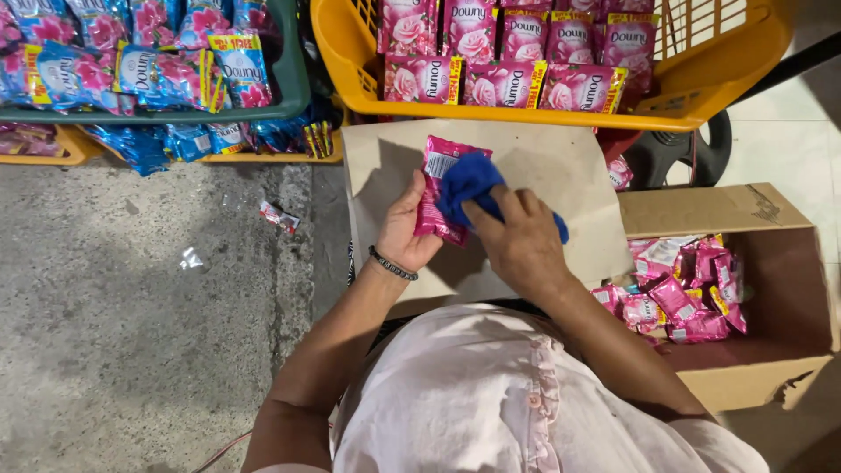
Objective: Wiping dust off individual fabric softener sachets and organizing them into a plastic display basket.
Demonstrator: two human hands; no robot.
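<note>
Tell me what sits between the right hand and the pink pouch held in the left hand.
A blue cloth: the right hand presses it against the pink pouch, which the left hand grips by its edge. The head view shows this, over a flat cardboard sheet.

Pink sachet (435,194) in left hand (405,229), blue cloth (469,184) under right hand (519,238).

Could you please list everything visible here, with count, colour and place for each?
Pink sachet: one, held in the left hand over the cardboard sheet.
Blue cloth: one, pressed on the sachet.
Flat cardboard sheet: one, brown, centre.
Yellow plastic basket: one, top right, holding rows of pink packets.
Green plastic basket: one, top left, holding blue packets.
Open cardboard box: one, brown, right, with loose pink sachets.
Left hand: wears a dark bracelet.
Right hand: grips the cloth.
</note>
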